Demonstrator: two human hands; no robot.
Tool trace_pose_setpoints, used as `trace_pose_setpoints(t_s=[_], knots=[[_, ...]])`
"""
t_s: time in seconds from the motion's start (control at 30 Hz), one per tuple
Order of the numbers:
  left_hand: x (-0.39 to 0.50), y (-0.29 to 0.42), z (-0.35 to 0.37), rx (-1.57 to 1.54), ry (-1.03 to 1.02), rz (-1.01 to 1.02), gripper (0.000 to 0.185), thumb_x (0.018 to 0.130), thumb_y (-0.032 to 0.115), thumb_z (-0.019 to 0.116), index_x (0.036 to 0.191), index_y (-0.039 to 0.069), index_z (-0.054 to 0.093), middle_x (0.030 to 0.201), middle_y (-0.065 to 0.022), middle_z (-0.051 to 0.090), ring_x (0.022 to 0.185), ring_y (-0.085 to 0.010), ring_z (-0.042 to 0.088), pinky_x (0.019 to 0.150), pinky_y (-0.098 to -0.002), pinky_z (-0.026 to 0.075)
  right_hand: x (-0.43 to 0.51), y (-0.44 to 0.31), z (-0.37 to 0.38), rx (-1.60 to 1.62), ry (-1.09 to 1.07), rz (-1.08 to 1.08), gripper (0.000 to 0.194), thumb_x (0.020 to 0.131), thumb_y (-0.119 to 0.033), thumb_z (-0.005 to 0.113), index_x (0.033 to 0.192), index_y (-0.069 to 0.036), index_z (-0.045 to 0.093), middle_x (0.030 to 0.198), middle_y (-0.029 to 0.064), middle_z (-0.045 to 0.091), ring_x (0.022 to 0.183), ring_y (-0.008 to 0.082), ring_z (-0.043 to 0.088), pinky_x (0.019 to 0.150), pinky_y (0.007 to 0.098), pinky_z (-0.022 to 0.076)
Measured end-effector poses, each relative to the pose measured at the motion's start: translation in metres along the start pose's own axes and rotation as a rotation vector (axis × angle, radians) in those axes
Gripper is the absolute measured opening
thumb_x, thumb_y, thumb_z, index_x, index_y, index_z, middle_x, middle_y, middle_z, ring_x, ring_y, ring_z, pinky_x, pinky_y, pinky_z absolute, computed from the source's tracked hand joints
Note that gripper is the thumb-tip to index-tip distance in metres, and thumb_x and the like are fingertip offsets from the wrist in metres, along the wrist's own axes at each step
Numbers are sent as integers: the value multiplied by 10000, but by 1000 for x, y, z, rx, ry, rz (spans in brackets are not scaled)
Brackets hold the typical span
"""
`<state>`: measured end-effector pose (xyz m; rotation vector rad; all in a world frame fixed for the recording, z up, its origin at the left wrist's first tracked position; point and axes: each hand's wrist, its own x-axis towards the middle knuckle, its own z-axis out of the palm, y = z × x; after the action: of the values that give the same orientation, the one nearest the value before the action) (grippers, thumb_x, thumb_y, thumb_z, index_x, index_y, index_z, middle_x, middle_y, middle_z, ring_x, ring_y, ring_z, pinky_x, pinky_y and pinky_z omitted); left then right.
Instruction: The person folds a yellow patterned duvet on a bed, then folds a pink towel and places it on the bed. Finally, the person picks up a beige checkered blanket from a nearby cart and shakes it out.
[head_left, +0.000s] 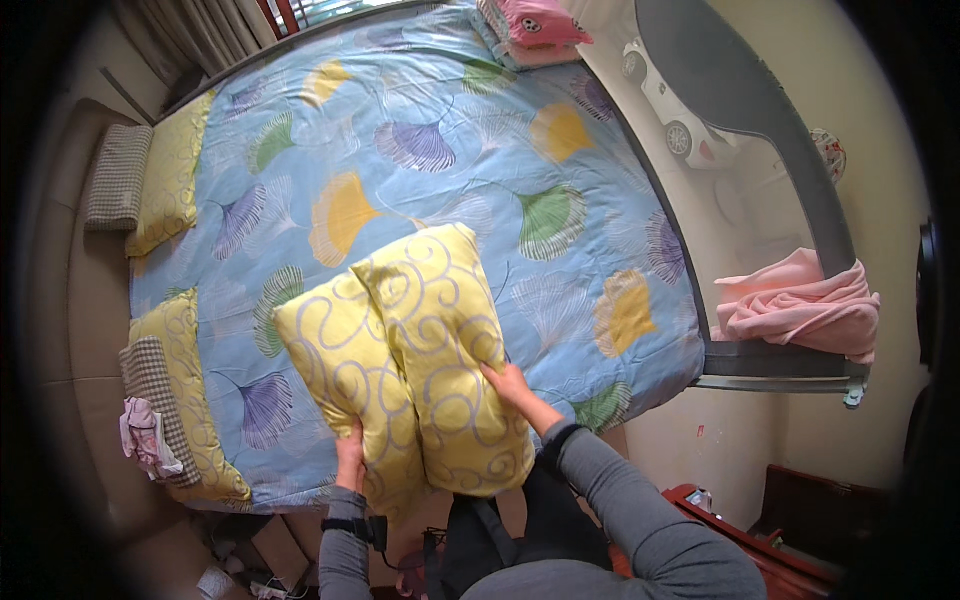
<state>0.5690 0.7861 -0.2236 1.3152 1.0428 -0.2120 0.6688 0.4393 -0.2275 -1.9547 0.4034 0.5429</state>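
Note:
Two yellow pillows with grey swirls are held before me at the near edge of the bed, side by side and touching. My left hand (350, 457) grips the lower outer edge of the left pillow (345, 352). On the outer side of the right pillow (450, 360), my right hand (511, 386) is closed, its fingers partly hidden. Beneath and beyond them spreads a light blue bed sheet (412, 90) printed with ginkgo leaves. Two more yellow pillows lie at the left: an upper one (174, 172) and a lower one (202, 420).
Checked pillows, one upper (120, 176) and one lower (161, 390), lie by the headboard (82, 307). Pink clothing (146, 439) rests on the lower one. A mesh bed rail (750, 150) runs along the right, with a pink blanket (799, 307) over it. Folded bedding (532, 34) sits at the far corner.

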Motion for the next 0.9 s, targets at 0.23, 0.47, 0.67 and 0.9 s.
trace_pose_setpoints(t_s=[0.23, 0.47, 0.67, 0.9], knots=[[-114, 10, 63, 4, -70, 7, 333, 842, 237, 627, 1028, -35, 577, 941, -80, 622, 766, -157, 589, 629, -299, 489, -73, 67, -70, 363, 41, 226, 434, 809, -367, 613, 990, 27, 623, 887, 130, 661, 810, 185, 616, 715, 311, 464], [-155, 45, 218, -103, -144, -15, 370, 848, 239, 616, 1072, -47, 551, 976, -103, 623, 768, -190, 614, 636, -311, 503, -2, 81, -189, 261, 163, 138, 484, 778, -433, 616, 872, 41, 635, 808, 213, 643, 769, 301, 628, 682, 366, 466], [-171, 107, 376, -116, -239, 244, 351, 855, 290, 603, 974, -39, 596, 880, -73, 632, 733, -156, 591, 611, -298, 488, 100, 33, -332, 287, 412, -81, 378, 823, -350, 589, 968, -2, 621, 858, 144, 655, 793, 227, 620, 697, 361, 464], [-150, 188, 509, -230, -418, 423, 440, 872, 343, 564, 1144, 0, 520, 1064, -80, 588, 861, -168, 583, 687, -306, 496, 192, -50, -513, 149, 514, -276, 404, 838, -368, 561, 977, 9, 601, 887, 179, 630, 831, 282, 593, 732, 373, 460]])
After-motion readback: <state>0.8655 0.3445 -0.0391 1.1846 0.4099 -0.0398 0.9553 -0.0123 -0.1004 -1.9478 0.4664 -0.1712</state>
